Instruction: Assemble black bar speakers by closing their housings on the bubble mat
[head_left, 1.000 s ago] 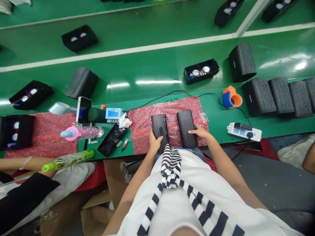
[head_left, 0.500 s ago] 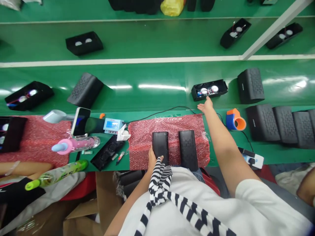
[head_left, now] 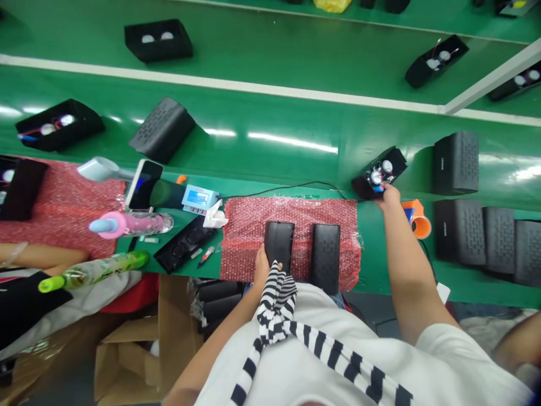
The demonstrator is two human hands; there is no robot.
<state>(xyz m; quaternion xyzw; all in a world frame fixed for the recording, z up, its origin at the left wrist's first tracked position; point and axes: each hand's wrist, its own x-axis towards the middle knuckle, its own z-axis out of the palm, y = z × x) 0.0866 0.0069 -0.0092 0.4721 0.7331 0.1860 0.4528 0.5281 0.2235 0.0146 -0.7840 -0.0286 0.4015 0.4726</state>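
My left hand (head_left: 262, 266) is wrapped round the left side of a black speaker housing (head_left: 280, 239) that stands on red bubble wrap (head_left: 249, 225). Beside it on the wrap is a second black housing (head_left: 325, 254) with a pattern on its face. Out to the right, my right hand (head_left: 389, 197) grips the near end of an open black speaker case (head_left: 395, 160). Two round silver parts (head_left: 386, 166) and some wires show inside this case, which sits at a slant. The fingertips of my right hand are partly hidden by the case.
Grey-black speakers (head_left: 459, 231) stand in a row at the right, near an orange tape dispenser (head_left: 421, 225). Left of the wrap lie a blue-fronted device (head_left: 198, 198), a black panel (head_left: 181, 248), a pink bottle (head_left: 139, 223) and a phone (head_left: 144, 183). A co-worker's arm (head_left: 46, 256) rests at far left.
My right hand has gone from open beside the wired case to gripping it, and the case has turned to a steeper slant. The left hand keeps its hold. The whole view has shifted.
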